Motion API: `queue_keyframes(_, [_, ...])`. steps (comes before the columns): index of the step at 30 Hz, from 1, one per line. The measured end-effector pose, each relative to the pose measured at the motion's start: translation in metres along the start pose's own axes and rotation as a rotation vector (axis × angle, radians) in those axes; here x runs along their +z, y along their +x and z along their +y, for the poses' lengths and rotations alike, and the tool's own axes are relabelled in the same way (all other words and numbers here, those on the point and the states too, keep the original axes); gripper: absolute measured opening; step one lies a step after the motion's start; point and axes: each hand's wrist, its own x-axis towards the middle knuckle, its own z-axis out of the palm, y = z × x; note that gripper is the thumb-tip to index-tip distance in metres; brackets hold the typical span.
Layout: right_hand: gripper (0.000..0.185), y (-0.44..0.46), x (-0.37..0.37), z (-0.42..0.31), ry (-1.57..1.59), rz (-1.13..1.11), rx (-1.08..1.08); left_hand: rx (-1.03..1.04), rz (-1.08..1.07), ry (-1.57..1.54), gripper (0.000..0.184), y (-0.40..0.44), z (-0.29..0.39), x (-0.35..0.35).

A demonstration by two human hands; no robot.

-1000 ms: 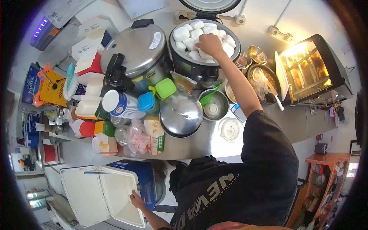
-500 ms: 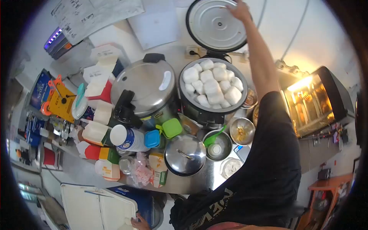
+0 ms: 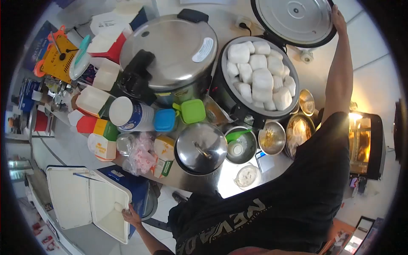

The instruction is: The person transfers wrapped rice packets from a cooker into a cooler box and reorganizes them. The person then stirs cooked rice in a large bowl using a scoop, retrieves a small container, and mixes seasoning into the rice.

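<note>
My right hand grips the edge of the raised round lid of a rice cooker. Inside the cooker, white rounded bundles are heaped to the brim. My left hand reaches down to an open cooler box, its fingers bent over the rim. Just inside the rim, close to those fingertips, lies a small white rounded thing. The cooler's white lid is folded back.
A second, closed steel cooker stands to the left. A lidded pot, a steel bowl with a green spoon, stacked paper cups and food boxes crowd the counter. A lit glass-fronted warmer stands right.
The view has shifted, and more of the cooler box and my left forearm shows. My left hand remains at the cooler's rim, my right at the raised lid.
</note>
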Motion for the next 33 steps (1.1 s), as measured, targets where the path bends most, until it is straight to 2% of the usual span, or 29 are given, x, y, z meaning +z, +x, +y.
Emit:
queue_keyframes(4, [0.071,-0.126,-0.045,-0.076,0.046,0.148,-0.149,-0.009,0.089,0.100,0.064,-0.005,0.015,-0.005])
queue_keyframes(6, [0.063,-0.192,-0.066,-0.093,0.060,0.155,-0.158,-0.021,0.082,0.117,0.066,-0.004,0.015,-0.005])
queue_keyframes(8, [0.047,-0.252,-0.069,-0.082,-0.052,0.299,-0.447,0.031,0.083,0.182,0.068,-0.004,0.005,0.001])
queue_keyframes(10, [0.040,-0.335,-0.072,-0.094,-0.416,0.312,-0.487,0.150,0.084,0.308,0.071,-0.005,-0.010,0.005])
queue_keyframes(12, [0.051,-0.400,-0.068,-0.105,-0.556,0.241,-0.508,0.104,0.072,0.217,0.072,-0.004,-0.015,0.007])
queue_keyframes(14, [0.066,-0.440,-0.056,-0.101,-0.450,0.235,-0.557,0.052,0.057,0.133,0.073,-0.005,-0.018,0.005])
queue_keyframes(17, [0.072,-0.477,-0.042,-0.091,-0.391,0.188,-0.549,0.000,0.049,0.068,0.071,-0.010,-0.007,-0.002])
queue_keyframes(20, [0.066,-0.496,-0.035,-0.086,-0.345,0.148,-0.565,0.032,0.023,0.114,0.072,-0.012,-0.009,-0.006])
queue_keyframes(21, [0.065,-0.502,-0.035,-0.086,-0.370,0.084,-0.540,0.077,0.041,0.112,0.072,-0.013,-0.013,-0.005])
queue_keyframes(24, [0.069,-0.513,-0.034,-0.094,-0.361,0.117,-0.517,0.181,0.087,0.132,0.073,-0.017,-0.025,0.000])
queue_keyframes(26, [0.061,-0.516,-0.040,-0.102,-0.335,0.101,-0.503,0.209,0.108,0.183,0.073,-0.021,-0.033,0.002])
queue_keyframes(30, [0.047,-0.527,-0.041,-0.092,-0.337,-0.031,-0.479,0.246,0.098,0.093,0.080,-0.028,-0.013,-0.012])
queue_keyframes(32, [0.043,-0.534,-0.046,-0.101,-0.250,0.035,-0.515,0.303,0.098,0.103,0.081,-0.029,-0.018,-0.013])
queue_keyframes(33, [0.045,-0.542,-0.048,-0.108,-0.346,0.012,-0.443,0.286,0.119,0.161,0.082,-0.032,-0.010,-0.016])
